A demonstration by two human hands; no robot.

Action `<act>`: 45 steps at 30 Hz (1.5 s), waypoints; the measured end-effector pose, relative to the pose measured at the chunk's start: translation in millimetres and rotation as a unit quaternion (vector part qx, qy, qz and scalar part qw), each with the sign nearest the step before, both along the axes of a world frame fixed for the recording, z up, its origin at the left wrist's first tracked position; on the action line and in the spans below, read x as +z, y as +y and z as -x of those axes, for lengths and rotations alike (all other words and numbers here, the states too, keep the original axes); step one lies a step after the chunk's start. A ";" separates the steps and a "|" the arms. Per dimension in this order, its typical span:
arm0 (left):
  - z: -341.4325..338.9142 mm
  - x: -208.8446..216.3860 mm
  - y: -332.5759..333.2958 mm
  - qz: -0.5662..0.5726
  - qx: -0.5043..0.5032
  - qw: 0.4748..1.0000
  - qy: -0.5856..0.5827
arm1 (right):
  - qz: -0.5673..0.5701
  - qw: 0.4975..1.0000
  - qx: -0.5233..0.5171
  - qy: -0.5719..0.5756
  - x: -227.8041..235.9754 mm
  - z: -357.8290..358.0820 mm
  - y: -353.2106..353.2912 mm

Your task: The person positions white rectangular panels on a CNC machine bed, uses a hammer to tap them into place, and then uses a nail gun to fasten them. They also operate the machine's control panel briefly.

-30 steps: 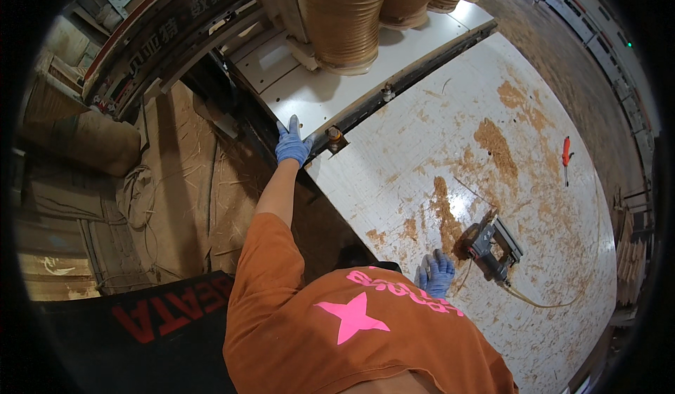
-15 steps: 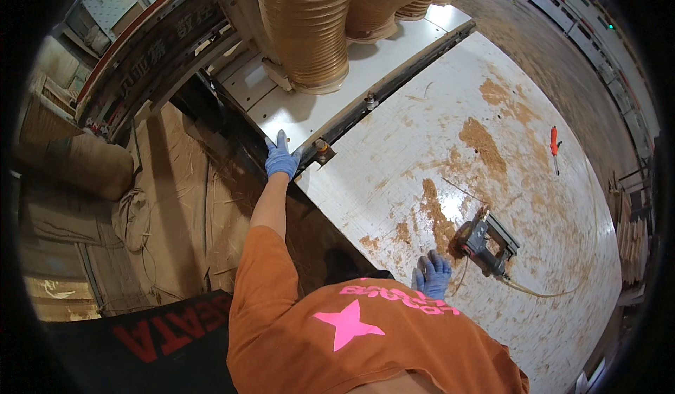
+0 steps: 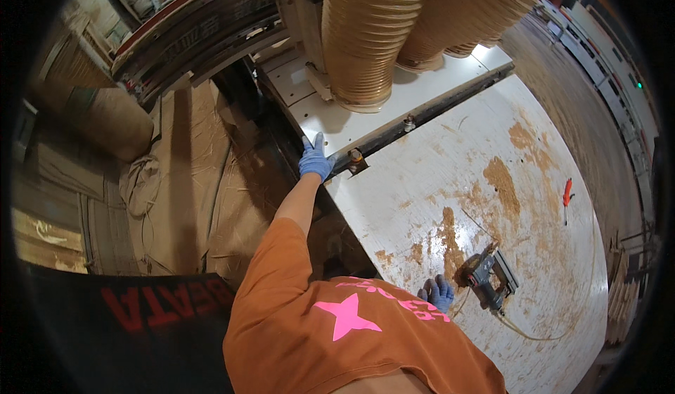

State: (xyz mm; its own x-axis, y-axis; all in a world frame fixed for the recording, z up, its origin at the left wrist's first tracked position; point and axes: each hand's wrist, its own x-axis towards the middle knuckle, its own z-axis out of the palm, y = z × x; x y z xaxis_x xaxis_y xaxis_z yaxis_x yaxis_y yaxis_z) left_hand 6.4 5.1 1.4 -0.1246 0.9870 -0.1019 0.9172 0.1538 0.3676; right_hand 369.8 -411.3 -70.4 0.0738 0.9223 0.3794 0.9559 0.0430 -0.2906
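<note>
My left hand (image 3: pixel 316 160), in a blue glove, rests with fingers spread on the near corner of a white drilled panel (image 3: pixel 337 126) on the machine bed. My right hand (image 3: pixel 439 293), also gloved in blue, lies near the front edge of the white table (image 3: pixel 394 218), its fingers apart and partly hidden by my shirt. Just right of it a black nail gun (image 3: pixel 490 276) lies on its side with a hose attached. Neither hand has anything in it. Farther right on the table is a red-handled screwdriver (image 3: pixel 567 193).
Ribbed dust hoses (image 3: pixel 369 42) hang over the panel. Sawdust (image 3: pixel 500 183) is strewn across the table. A dark rail with metal stops (image 3: pixel 356 159) runs between table and panel. Brown sheeting (image 3: pixel 190 183) covers the left side; a black board (image 3: pixel 126 323) stands at lower left.
The view has shifted, so the panel, hoses and table sit lower and mostly farther right. My left hand stays on the panel's corner, and my right hand stays beside the nail gun.
</note>
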 end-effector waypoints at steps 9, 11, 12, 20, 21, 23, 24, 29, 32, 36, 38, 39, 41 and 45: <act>3.2 -33.4 -13.9 -0.130 0.076 0.985 -0.083 | -0.049 0.997 0.034 -0.055 -19.2 -12.1 8.7; -5.2 -37.1 -22.1 -0.180 0.091 0.972 -0.122 | -0.072 0.992 0.045 -0.092 -36.6 -20.8 6.8; -12.2 -43.4 -22.2 -0.201 0.110 0.962 -0.151 | -0.071 0.993 0.038 -0.084 -43.1 -24.6 3.4; -23.5 -66.7 -25.3 -0.240 0.202 0.933 -0.178 | 0.083 0.978 -0.070 0.179 -69.2 -46.4 11.0; -25.5 -66.5 -24.4 -0.236 0.202 0.934 -0.175 | 0.084 0.981 -0.067 0.162 -62.0 -44.3 13.6; -28.8 -66.0 -21.9 -0.222 0.196 0.935 -0.193 | 0.084 0.984 -0.066 0.139 -50.4 -37.6 14.9; -27.9 -63.2 -23.1 -0.207 0.199 0.939 -0.191 | 0.086 0.986 -0.059 0.130 -45.7 -37.6 15.9; -23.2 -57.1 -24.4 -0.161 0.190 0.951 -0.185 | 0.098 0.989 -0.035 0.102 -31.3 -32.6 20.8; -24.8 -50.6 -24.7 -0.152 0.184 0.956 -0.169 | 0.103 0.989 -0.042 0.098 -20.8 -22.8 20.0; -16.3 -58.7 -23.9 -0.244 0.176 0.937 -0.180 | 0.082 0.992 -0.020 0.090 19.6 3.1 49.0; -13.9 -53.9 -25.5 -0.233 0.157 0.942 -0.184 | 0.060 0.993 0.018 0.095 39.9 18.5 91.8; -9.2 -52.0 -27.6 -0.232 0.161 0.943 -0.178 | 0.055 0.991 0.047 0.114 50.1 23.1 123.4; -6.6 -44.1 -31.3 -0.211 0.152 0.951 -0.170 | 0.079 0.974 0.079 0.199 59.0 35.0 196.8; -5.6 -40.7 -30.9 -0.226 0.117 0.957 -0.141 | 0.090 0.978 0.066 0.177 63.9 69.5 335.7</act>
State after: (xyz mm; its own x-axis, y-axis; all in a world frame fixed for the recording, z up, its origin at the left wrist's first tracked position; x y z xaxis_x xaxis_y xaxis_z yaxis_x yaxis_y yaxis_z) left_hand 12.0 -25.8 -39.4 -0.3780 0.8864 0.2674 0.7314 0.1088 0.6733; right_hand 300.3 -75.6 -6.4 0.0471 0.9823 0.1815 0.7837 0.0763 -0.6165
